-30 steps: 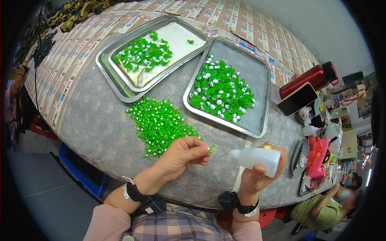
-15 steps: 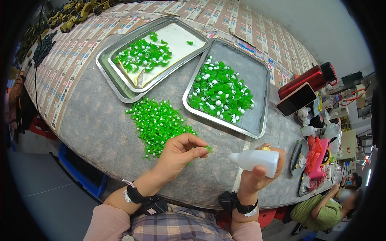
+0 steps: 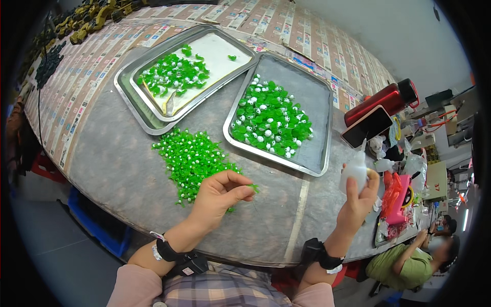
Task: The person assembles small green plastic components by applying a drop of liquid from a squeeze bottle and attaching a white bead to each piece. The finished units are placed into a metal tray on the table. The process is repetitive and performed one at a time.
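Note:
My left hand (image 3: 222,197) pinches a small green plastic piece (image 3: 254,188) between thumb and fingertips, just right of a loose pile of green pieces with white dots (image 3: 192,158) on the grey table cover. My right hand (image 3: 358,199) grips a white squeeze bottle (image 3: 355,174), held upright with its thin nozzle pointing up. Beyond my hands, a metal tray (image 3: 319,166) holds many green pieces with white eye-like balls (image 3: 271,120). To its left, stacked metal trays (image 3: 123,84) carry more such pieces on a white sheet.
A red flask (image 3: 381,103) and a propped phone (image 3: 366,126) stand at the right. Past them lie a red plastic bag (image 3: 392,192), a pink holder (image 3: 399,204) and clutter. A person in green (image 3: 394,266) sits at lower right. A blue crate (image 3: 94,220) is below the table's left edge.
My right hand has moved right, and the bottle has swung from pointing left at the green piece to pointing up. My left hand still pinches the piece. The view has shifted slightly.

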Demonstrator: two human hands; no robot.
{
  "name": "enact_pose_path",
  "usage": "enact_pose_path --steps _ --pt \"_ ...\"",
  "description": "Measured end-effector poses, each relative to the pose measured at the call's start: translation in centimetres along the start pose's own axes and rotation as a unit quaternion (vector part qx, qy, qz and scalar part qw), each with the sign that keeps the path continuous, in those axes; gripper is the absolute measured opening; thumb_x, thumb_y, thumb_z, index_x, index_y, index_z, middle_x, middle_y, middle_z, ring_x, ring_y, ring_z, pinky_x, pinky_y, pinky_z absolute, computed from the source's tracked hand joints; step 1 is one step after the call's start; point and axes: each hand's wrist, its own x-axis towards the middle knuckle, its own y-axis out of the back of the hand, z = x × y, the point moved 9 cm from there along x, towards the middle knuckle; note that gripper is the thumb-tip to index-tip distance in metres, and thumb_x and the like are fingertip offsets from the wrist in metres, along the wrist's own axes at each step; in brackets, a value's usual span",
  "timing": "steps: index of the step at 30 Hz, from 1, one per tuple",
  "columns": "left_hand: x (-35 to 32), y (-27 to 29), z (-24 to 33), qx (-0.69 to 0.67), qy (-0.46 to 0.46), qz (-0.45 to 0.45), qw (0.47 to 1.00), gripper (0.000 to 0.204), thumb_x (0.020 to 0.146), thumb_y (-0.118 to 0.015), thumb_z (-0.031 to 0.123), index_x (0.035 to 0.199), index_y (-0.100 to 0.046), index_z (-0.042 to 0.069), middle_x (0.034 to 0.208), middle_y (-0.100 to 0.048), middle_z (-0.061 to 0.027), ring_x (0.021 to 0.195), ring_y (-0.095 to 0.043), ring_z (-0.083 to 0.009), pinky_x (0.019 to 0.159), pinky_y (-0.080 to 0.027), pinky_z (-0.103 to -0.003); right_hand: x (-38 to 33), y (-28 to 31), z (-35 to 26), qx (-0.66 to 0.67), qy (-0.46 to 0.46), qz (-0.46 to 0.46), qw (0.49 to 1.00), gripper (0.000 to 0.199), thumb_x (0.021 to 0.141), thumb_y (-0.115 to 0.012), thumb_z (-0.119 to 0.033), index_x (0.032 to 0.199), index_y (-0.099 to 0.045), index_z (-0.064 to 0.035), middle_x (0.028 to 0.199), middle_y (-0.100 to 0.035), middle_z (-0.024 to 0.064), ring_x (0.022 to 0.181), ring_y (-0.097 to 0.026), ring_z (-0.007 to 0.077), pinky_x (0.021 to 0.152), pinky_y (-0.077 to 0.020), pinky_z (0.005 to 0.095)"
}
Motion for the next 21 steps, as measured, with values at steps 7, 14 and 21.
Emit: enact_pose_path --steps 7,14,21 --pt "0.1 -0.1 0.0 0.000 0.003 -0.001 1.000 0.009 0.074 -0.057 0.003 0.082 -0.054 0.002 0.074 -0.057 -0.0060 0.067 -0.056 -0.0124 0.062 -0.048 -0.026 -0.2 4.6 9.6 -0.054 -0.108 -0.060 0.991 0.036 0.076 -0.054 -0.004 0.107 -0.038 0.0010 0.103 -0.051 0.0137 0.093 -0.049 0.0156 0.081 -0.0370 0.0258" --pt "0.0 0.0 -0.4 0.003 0.013 -0.003 1.000 0.008 0.074 -0.057 0.004 0.082 -0.055 0.001 0.074 -0.058 -0.0061 0.066 -0.056 -0.0121 0.061 -0.048 -0.025 -0.1 2.6 -3.4 -0.387 0.202 0.098 0.894 0.028 0.068 -0.057 0.001 0.095 -0.051 -0.0016 0.095 -0.054 0.0092 0.084 -0.052 0.0180 0.072 -0.0412 0.0271" --pt "0.2 -0.2 -0.3 0.008 0.014 -0.011 1.000 0.009 0.074 -0.058 0.004 0.082 -0.055 0.001 0.074 -0.058 -0.0060 0.066 -0.056 -0.0115 0.061 -0.048 -0.024 1.6 -10.4 4.0 -0.354 0.167 -0.285 0.875 0.015 0.066 -0.057 -0.003 0.081 -0.054 -0.0041 0.074 -0.054 0.0097 0.072 -0.053 0.0251 0.063 -0.0420 0.0330"
